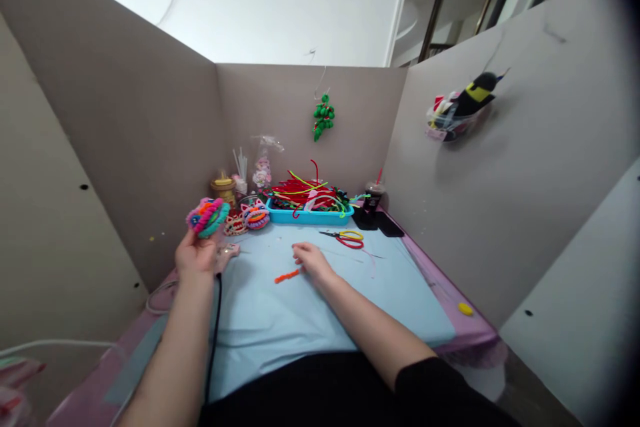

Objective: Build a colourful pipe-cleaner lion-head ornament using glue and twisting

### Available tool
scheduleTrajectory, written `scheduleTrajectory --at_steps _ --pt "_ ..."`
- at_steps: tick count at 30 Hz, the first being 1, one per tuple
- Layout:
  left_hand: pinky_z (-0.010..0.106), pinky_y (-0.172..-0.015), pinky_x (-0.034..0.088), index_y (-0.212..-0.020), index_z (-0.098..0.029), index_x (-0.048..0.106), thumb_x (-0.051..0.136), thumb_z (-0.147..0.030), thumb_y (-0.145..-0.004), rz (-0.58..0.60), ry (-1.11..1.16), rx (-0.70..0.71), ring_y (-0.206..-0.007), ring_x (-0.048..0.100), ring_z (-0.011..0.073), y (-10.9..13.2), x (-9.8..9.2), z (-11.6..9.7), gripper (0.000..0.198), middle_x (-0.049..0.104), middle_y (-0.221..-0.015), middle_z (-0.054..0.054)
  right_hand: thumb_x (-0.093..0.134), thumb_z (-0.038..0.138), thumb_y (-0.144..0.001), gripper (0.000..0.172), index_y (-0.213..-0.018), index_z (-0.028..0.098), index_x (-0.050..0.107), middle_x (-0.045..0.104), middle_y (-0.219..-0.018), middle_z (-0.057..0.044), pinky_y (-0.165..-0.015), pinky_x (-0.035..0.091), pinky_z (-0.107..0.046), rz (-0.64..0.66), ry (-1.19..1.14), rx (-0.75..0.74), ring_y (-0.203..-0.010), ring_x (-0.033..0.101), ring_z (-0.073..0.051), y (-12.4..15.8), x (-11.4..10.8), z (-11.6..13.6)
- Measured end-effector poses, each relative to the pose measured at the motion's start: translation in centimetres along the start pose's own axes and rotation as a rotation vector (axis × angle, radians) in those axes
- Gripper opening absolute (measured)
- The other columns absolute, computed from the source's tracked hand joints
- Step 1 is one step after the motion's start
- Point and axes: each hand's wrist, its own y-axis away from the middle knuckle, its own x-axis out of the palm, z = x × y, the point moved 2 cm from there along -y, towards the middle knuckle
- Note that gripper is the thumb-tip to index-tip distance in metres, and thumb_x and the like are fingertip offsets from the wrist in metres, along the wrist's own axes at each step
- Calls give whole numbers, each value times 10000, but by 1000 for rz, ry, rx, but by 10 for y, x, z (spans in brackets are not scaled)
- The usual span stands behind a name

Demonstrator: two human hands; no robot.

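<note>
My left hand [195,255] is raised over the left side of the table, its fingers closed round a colourful pipe-cleaner craft piece [207,217] in pink, teal and orange. Lower and further right, my right hand [311,260] rests over the light blue cloth [280,320], fingertips drawn together; whatever they may pinch is too small to make out. A short orange twisted pipe cleaner [287,277] lies on the cloth beside that hand, its right end close to the wrist side. Scissors [347,239] with red and yellow handles lie beyond my right hand.
A blue tray [310,217] heaped with red and other pipe cleaners stands at the back. Left of it are finished striped pieces [256,215] and a gold-brown jar [224,192]. A drink cup [373,197] and black phone-like slab [390,224] sit right. A pink glue gun [227,253] lies near my left hand.
</note>
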Motion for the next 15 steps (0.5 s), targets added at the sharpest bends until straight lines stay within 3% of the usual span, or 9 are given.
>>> scheduleTrajectory --at_steps 2,5,8,10,12,15 --pt "303 -862 531 -1266 -206 464 270 -165 -960 -59 14 111 -1066 613 155 0 0 -19 365 675 -1126 47 673 250 -642 170 -796 178 668 599 -606 11 -491 410 -224 151 266 -61 -525 527 -113 6 32 0" --pt "300 -895 515 -1283 -189 453 312 -176 -952 -65 1 163 -1109 587 154 5 4 -26 359 665 -1149 47 596 260 -725 106 -725 193 679 606 -595 13 -575 434 -249 412 596 -224 -578 557 -136 10 89 0" --pt "311 -894 514 -1275 -168 479 293 -174 -956 -58 -23 134 -1132 572 172 11 5 -20 369 645 -1181 86 548 287 -782 157 -839 225 681 669 -787 1 -729 458 -267 489 710 -424 -779 597 -167 4 139 1" --pt "324 -894 512 -1272 -175 495 305 -160 -953 -44 -31 118 -1145 563 185 14 2 -17 371 624 -1210 104 580 305 -760 151 -859 236 670 669 -846 -9 -759 462 -288 562 797 -453 -836 592 -189 -4 166 -3" --pt "338 -904 506 -1280 -186 495 327 -156 -947 -29 -39 96 -1161 551 193 16 -3 -15 374 597 -1247 114 595 331 -746 120 -752 227 654 639 -732 -8 -737 461 -322 585 877 -423 -786 576 -202 -13 185 -10" --pt "367 -929 489 -1310 -192 470 321 -157 -947 -20 -44 64 -1175 539 197 17 -11 -15 394 577 -1270 120 636 377 -699 250 -540 203 553 534 -545 9 -711 449 -358 568 857 -366 -720 548 -209 -25 201 -18"
